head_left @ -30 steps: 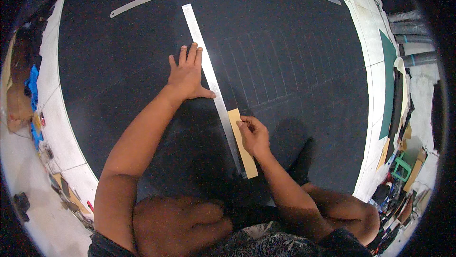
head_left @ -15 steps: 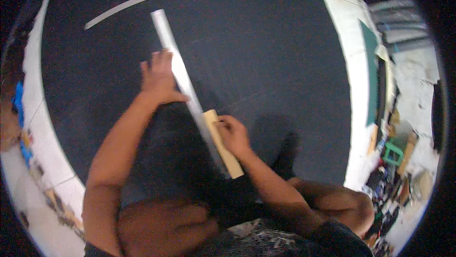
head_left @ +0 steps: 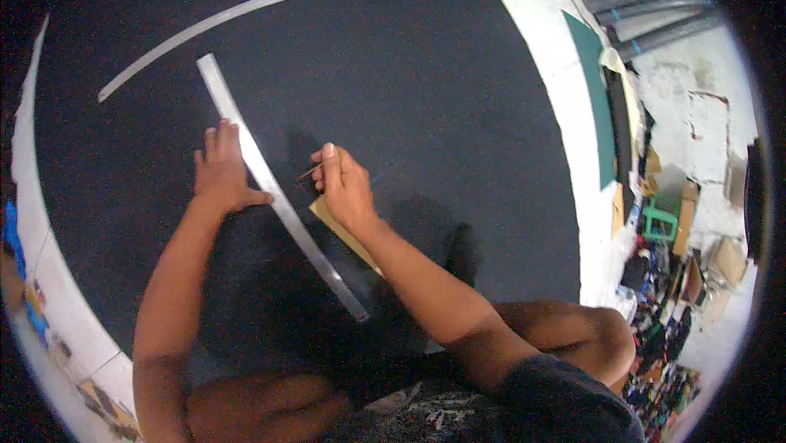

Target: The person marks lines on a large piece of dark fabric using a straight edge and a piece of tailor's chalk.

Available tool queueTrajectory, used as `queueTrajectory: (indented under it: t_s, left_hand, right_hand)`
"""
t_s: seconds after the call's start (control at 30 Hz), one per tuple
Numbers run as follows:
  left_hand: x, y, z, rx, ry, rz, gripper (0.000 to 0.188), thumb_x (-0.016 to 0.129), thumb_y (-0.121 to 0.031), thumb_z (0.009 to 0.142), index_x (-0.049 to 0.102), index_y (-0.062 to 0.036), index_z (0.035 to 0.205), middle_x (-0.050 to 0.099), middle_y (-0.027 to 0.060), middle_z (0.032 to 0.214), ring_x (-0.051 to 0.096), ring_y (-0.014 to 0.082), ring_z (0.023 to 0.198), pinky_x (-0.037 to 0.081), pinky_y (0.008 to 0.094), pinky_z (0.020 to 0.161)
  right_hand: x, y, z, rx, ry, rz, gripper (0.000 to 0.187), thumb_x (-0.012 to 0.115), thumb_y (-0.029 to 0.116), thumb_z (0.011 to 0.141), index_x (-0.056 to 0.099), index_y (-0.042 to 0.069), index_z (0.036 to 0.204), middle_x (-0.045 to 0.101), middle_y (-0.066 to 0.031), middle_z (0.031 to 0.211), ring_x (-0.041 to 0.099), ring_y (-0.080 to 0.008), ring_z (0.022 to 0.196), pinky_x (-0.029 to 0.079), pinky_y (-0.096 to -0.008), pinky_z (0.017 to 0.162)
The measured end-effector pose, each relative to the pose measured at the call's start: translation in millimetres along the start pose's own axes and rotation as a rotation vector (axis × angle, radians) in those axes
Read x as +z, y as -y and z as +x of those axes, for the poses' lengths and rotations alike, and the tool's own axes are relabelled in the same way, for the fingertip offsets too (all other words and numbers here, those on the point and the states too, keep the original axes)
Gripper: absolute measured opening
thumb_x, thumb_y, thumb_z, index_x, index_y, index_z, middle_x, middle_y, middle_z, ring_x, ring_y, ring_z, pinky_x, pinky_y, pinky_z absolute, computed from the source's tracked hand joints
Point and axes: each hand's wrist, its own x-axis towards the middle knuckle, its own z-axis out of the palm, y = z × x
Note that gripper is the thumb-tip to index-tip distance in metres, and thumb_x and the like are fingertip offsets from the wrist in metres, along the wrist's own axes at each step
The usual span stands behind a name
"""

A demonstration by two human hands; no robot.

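Observation:
A long metal ruler (head_left: 288,215) lies slantwise on a broad black sheet (head_left: 426,91). My left hand (head_left: 221,174) rests flat against the ruler's left side, fingers spread and the thumb over its edge. To the right of the ruler, my right hand (head_left: 344,185) pinches a thin, stick-like tool (head_left: 308,172) whose end points toward the ruler; its exact kind is too small to make out. Under my right wrist lies a flat, pale tan strip (head_left: 342,232), partly hidden by the forearm.
A second long metal strip (head_left: 270,2) lies across the far part of the sheet. White surface (head_left: 536,74) borders the sheet on the right, with a dark green panel (head_left: 591,91) on it. Beyond stand a green plastic stool (head_left: 660,220), wrapped rolls (head_left: 655,21) and piled scraps.
My right hand has left the tan strip and moved up beside the ruler, where the thin tool now shows in it. My left hand stays on the ruler. The whole view has shifted.

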Motion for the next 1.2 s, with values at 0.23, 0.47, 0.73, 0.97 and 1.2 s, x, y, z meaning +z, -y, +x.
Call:
queueTrajectory:
  t_s: [0.23,0.47,0.73,0.97,1.2]
  left_hand:
    - [-1,-9,5,0.061,0.046,-0.007,0.151,0.094,-0.063,0.053,0.013,0.0048,0.16,0.011,0.0214,0.169,0.012,0.0442,0.156,0.023,0.0649,0.12]
    - [1,0,0,0.074,0.036,-0.054,0.15,0.095,-0.061,0.051,0.013,0.0031,0.16,0.01,0.0233,0.169,0.011,0.0456,0.156,0.022,0.0664,0.12]
    - [4,0,3,0.088,0.019,-0.071,0.151,0.095,-0.062,0.05,0.014,0.0036,0.16,0.012,0.0247,0.168,0.012,0.0475,0.155,0.021,0.0678,0.12]
    - [5,2,4,0.097,-0.004,-0.059,0.15,0.095,-0.061,0.05,0.016,0.0035,0.159,0.014,0.0248,0.167,0.015,0.0482,0.154,0.024,0.0684,0.118]
    - [8,1,4,0.099,-0.022,-0.04,0.149,0.095,-0.062,0.049,0.018,0.0036,0.158,0.016,0.0253,0.166,0.017,0.0491,0.153,0.026,0.0691,0.117]
  right_hand:
    - [47,4,59,-0.171,0.072,0.091,0.025,0.057,0.015,0.105,0.062,-0.004,0.119,0.074,-0.0141,0.107,0.071,-0.0182,0.098,0.056,-0.032,0.089]
    - [70,25,79,-0.319,0.099,-0.148,0.02,0.058,0.02,0.103,0.06,0.003,0.114,0.072,-0.0207,0.105,0.069,-0.0443,0.1,0.054,-0.0489,0.084]
    - [70,32,87,-0.414,0.125,-0.274,0.02,0.058,0.02,0.104,0.06,0.002,0.112,0.071,-0.0207,0.106,0.069,-0.0409,0.099,0.054,-0.0453,0.086]
    - [72,33,89,-0.523,0.142,-0.309,0.017,0.057,0.016,0.102,0.063,0.002,0.109,0.07,-0.0217,0.104,0.067,-0.0434,0.098,0.053,-0.0493,0.085]
    - [73,32,89,-0.536,0.189,-0.335,0.018,0.056,0.017,0.102,0.064,0.002,0.11,0.07,-0.0215,0.105,0.067,-0.0432,0.098,0.053,-0.0503,0.086]
